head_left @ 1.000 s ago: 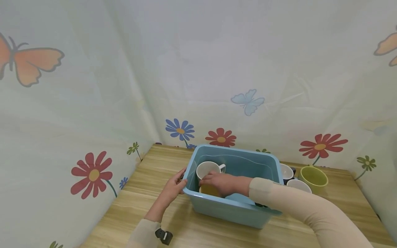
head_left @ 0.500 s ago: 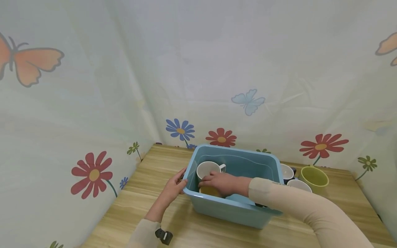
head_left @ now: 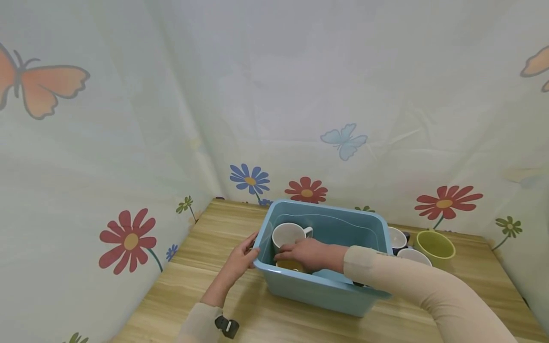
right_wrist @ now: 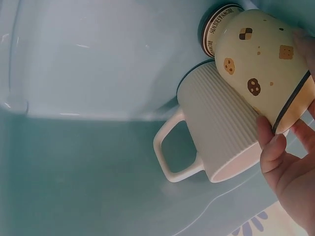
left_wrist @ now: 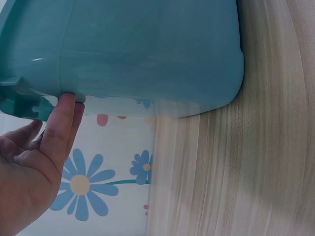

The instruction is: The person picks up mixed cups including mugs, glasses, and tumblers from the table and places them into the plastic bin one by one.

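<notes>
In the head view, my left hand (head_left: 237, 262) grips the left end of a blue plastic bin (head_left: 315, 293), thumb over the rim. The left wrist view shows its fingers (left_wrist: 58, 129) against the underside of the bin's lip. Inside the bin, my right hand (head_left: 310, 252) holds a cream cup with cookie prints (right_wrist: 261, 59) by its dark-lined rim. The cup's yellowish inside shows below my fingers in the head view. Right beside it stands a white ribbed mug (right_wrist: 216, 120), handle pointing away from the cup.
Right of the bin, a yellow-green cup (head_left: 435, 247) stands on the wood-grain table (head_left: 206, 252), near two white-lined mugs partly hidden by the bin and my right sleeve (head_left: 399, 271). A flowered curtain (head_left: 274, 95) encloses the back and sides.
The cream cup has turned slightly under my right hand, and small marks now show on its yellowish part. My left hand and the bin have stayed in place.
</notes>
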`<state>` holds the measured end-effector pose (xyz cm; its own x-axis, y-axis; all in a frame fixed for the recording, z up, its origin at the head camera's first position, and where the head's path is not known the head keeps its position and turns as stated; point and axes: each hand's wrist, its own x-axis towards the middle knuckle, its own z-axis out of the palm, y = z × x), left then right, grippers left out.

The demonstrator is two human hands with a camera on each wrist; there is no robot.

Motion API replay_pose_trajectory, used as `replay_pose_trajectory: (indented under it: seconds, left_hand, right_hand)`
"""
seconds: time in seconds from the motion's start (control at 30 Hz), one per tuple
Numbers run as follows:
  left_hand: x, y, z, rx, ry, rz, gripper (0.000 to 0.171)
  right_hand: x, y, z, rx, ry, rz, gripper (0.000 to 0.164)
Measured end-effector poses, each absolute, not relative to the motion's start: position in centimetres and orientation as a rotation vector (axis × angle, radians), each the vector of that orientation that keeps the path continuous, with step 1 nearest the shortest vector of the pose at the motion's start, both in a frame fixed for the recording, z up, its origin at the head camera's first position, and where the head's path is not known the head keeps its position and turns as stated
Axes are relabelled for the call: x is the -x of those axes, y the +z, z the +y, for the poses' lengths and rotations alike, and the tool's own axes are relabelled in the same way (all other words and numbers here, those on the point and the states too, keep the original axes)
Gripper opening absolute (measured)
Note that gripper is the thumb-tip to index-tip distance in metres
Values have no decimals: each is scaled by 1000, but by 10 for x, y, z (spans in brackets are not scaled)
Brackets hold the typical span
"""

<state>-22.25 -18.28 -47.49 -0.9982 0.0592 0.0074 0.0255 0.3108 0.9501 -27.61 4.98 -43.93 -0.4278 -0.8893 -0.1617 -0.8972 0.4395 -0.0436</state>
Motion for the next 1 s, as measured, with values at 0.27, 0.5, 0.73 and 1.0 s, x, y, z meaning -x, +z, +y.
replay_pose_trajectory:
  seconds: [0.27,0.5,0.73,1.0]
  left_hand:
    - [222,-475,-182,-56,1821,2528,58]
    - [223,-476,-182,-67,1835,2513,58]
    - [224,-479,-183,-68,1832,2521,58]
    - [224,-478,-183,-67,1819,2526,59]
  right_hand:
    - [277,-443,50,1572,12,2520,62]
    - [280,-447,50,1571,-34,2518,52]
    - [282,-453,51,1579,8,2477,67]
    - [281,-441,52,1461,20,2416,79]
